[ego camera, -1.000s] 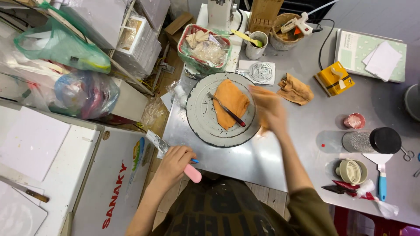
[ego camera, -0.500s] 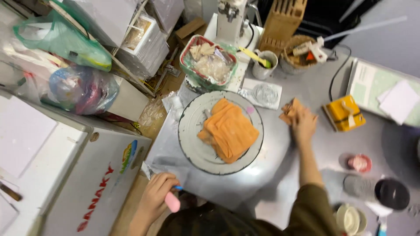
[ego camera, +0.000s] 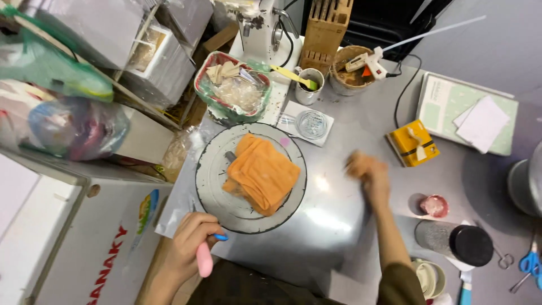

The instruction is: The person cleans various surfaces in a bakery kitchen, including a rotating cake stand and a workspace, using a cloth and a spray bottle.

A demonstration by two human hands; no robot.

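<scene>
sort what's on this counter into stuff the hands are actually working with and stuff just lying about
In use: left hand holding a pink-handled tool; round grey plate with the folded orange cloth; right hand, blurred, on bare counter.

Lying about: yellow box, knife block, glue gun, black-capped bottle, blue scissors.

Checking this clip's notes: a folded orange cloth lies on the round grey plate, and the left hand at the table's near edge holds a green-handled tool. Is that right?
Not quite. In the head view the left hand holds a pink-handled tool, not a green one. The folded orange cloth does lie on the round grey plate, and the hand is at the table's near edge.
</scene>
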